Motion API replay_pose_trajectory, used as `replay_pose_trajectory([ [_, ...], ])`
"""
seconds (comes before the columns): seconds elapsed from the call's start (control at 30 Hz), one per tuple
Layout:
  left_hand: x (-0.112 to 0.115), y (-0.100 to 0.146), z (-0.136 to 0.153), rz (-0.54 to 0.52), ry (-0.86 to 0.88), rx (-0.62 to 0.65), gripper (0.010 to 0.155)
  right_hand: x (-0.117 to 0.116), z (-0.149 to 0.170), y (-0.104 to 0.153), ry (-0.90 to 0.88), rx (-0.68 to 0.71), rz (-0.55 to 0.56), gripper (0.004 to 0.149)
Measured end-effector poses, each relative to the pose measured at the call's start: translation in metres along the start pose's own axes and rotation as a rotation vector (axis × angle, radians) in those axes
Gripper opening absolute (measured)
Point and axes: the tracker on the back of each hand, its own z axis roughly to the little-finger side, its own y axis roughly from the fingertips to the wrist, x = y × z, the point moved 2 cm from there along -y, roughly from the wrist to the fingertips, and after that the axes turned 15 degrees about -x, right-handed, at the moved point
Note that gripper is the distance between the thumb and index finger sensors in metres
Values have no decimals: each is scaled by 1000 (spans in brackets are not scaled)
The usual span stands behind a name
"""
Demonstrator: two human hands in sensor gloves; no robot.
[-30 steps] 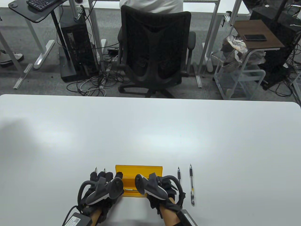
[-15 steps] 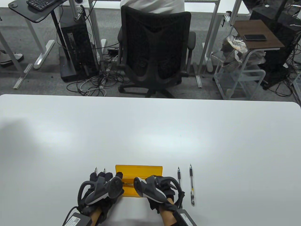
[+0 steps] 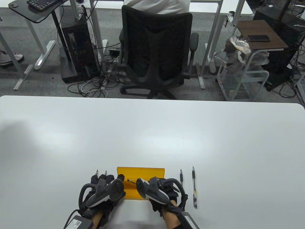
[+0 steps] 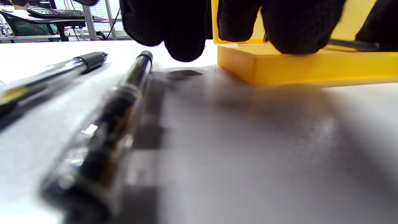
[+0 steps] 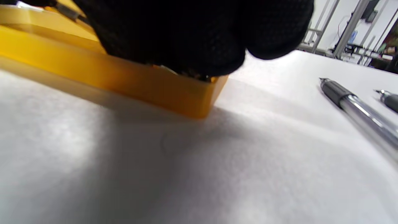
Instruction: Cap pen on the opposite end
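Four clear-barrelled pens lie uncapped along the near edge of the white table (image 3: pixel 152 133) — two (image 3: pixel 104 173) just left of the shallow yellow plastic tray (image 3: pixel 140 172), two (image 3: pixel 194 188) just right. A judgement: those are finished, and one thin dark pen (image 3: pixel 130 180) is in hand over the tray. The left hand (image 3: pixel 104 190) and right hand (image 3: pixel 157 190) meet there, fingers curled, but the trackers hide the grip — whether its cap is seated, I cannot tell.
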Motion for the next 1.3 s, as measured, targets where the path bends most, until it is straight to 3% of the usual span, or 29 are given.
replay_pose_trajectory([
  [0.17, 0, 0, 0, -1, -2, -2, 70, 14, 22, 1, -180, -19, -45, 42],
  [0.3, 0, 1, -1, -19, -7, 9, 70, 31, 37, 7, -326, -18, 4, 42],
  [0.43, -9, 5, -1, -101, -14, 17, 67, 43, 48, 13, -538, -11, 25, 42],
  [0.5, -21, 11, 4, -149, 91, 16, 62, 46, 52, 16, -623, 2, 24, 42],
  [0.63, -41, 24, 23, -152, 573, 14, 58, 48, 51, 19, -738, 47, -27, 42],
  [0.73, -36, 29, 35, 7, 1081, 81, 62, 48, 38, 23, -778, 131, -105, 42],
  [0.83, -28, 31, 37, 156, 1357, 128, 66, 48, 23, 29, -736, 193, -142, 42],
  [0.9, -29, 31, 37, 180, 1394, 151, 63, 48, 17, 32, -721, 215, -148, 42],
  [1.0, -30, 32, 41, 82, 1372, 92, 52, 47, 12, 33, -769, 240, -204, 42],
  [1.1, -32, 34, 41, 75, 1373, 125, 50, 42, 14, 30, -790, 239, -258, 42],
  [1.23, -37, 33, 46, 23, 1413, 113, 51, 35, 13, 26, -960, 276, -480, 52],
  [1.3, -35, 33, 47, 41, 1452, 127, 51, 33, 13, 25, -1007, 266, -489, 47],
])
